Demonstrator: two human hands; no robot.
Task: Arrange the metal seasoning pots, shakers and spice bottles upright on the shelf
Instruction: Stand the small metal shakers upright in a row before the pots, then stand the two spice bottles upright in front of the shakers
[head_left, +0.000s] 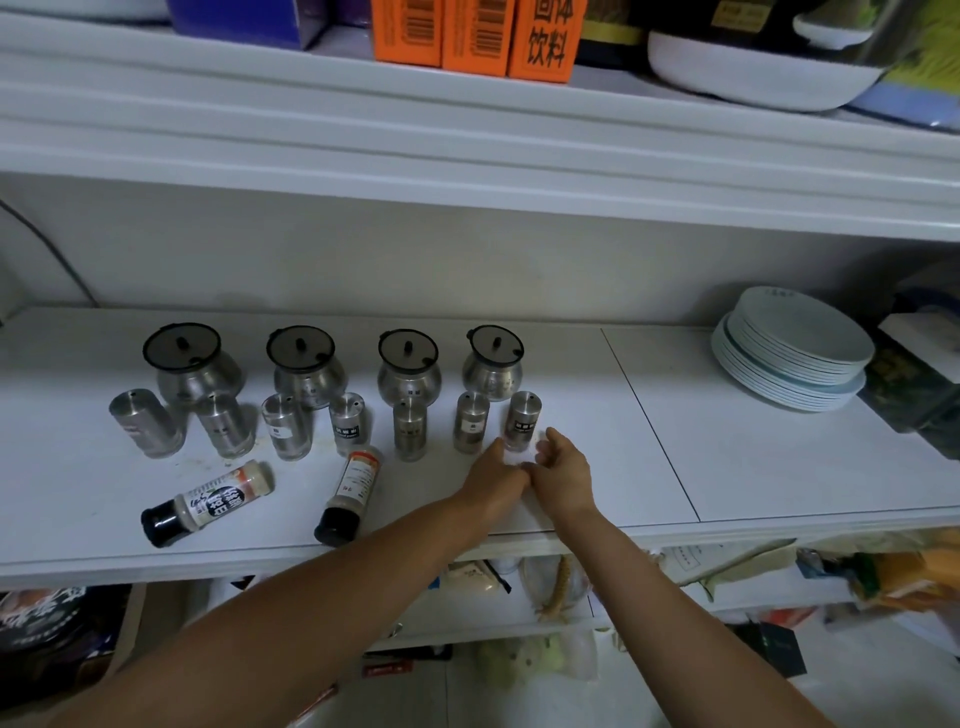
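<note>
Two forearms reach to the white shelf (753, 467), where the left hand (493, 475) and right hand (563, 475) meet at a small white scrap (521, 457). The right pinches it; the left's grasp is unclear. Behind, four metal pots (192, 374) and seven shakers (410, 428) stand upright. Two spice bottles (208, 501) lie flat.

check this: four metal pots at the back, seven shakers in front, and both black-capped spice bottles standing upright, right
Not quite: the head view shows the left spice bottle and the right spice bottle lying on their sides. The rest is as you said.
</note>
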